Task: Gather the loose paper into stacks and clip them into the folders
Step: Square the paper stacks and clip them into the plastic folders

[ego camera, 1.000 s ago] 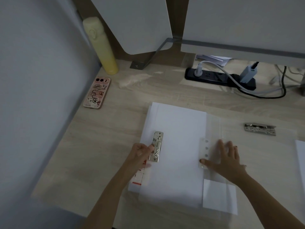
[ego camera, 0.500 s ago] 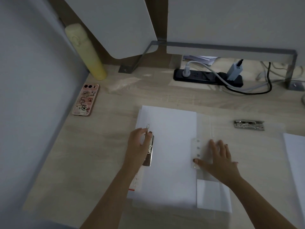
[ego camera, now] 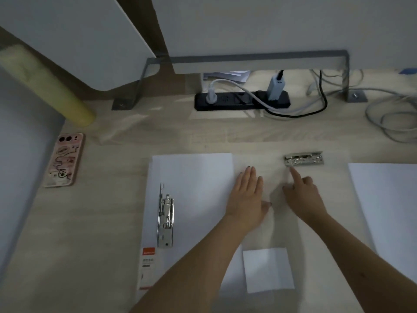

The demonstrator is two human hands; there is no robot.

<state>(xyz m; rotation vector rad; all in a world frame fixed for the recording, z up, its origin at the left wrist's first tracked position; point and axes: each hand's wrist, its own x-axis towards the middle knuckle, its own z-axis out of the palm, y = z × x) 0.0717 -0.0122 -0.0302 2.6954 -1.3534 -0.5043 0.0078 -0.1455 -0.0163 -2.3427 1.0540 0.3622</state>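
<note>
Clear folder (ego camera: 334, 199) lay open on desk (ego camera: 90, 245). Paper stack (ego camera: 191, 188) sat left of far clip (ego camera: 303, 158), loose sheets (ego camera: 388, 211) right of it. Left hand (ego camera: 248, 195) flat on stack edge, fingers straight, gripping nothing. Right hand (ego camera: 303, 197) nearer, index out, holding nothing, tip just short of far clip's left end; clip's long axis ran left-right. Opening it looked like right hand's job.

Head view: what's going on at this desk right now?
A person is working on a clear folder spread on the desk. The left hand lies flat at the right edge of the paper stack, which carries one metal clip on its left side. The right hand stretches its index finger to a second clip farther back; whether it touches is unclear. To the right lies more paper, unclipped.
</note>
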